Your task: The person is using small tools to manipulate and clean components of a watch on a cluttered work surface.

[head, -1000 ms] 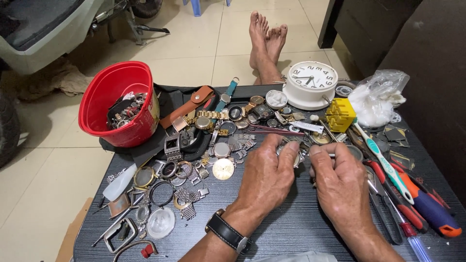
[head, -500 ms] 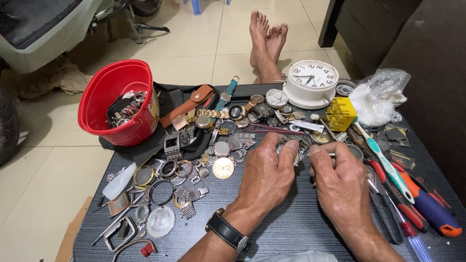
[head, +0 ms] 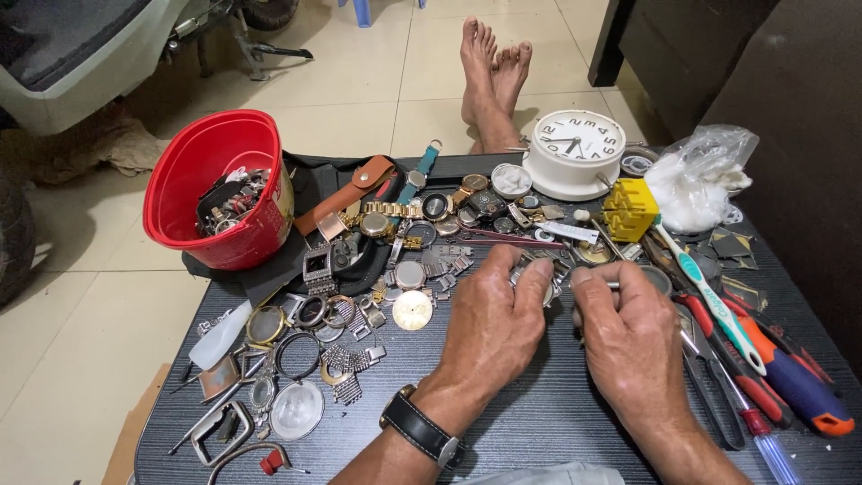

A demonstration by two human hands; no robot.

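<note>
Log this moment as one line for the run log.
left hand: holds metal watch | right hand: thin tool on it | dark table, red tub left

A: Far left of the counter [head: 557, 422]?
B: Red bucket [head: 193, 193] holding watch parts; brown leather strap [head: 346, 193] just beside it.
A: Far edge?
B: White alarm clock [head: 575, 153], yellow block [head: 630, 208], clear plastic bag [head: 696, 180].
A: Right side?
B: Toothbrush [head: 709, 296] lying over an orange-handled screwdriver [head: 790, 377]. Gold dial [head: 412, 311] mid-counter.

Bucket [head: 224, 193] left on the table [head: 557, 422], clock [head: 575, 153] behind, screwdrivers [head: 790, 377] right.
</note>
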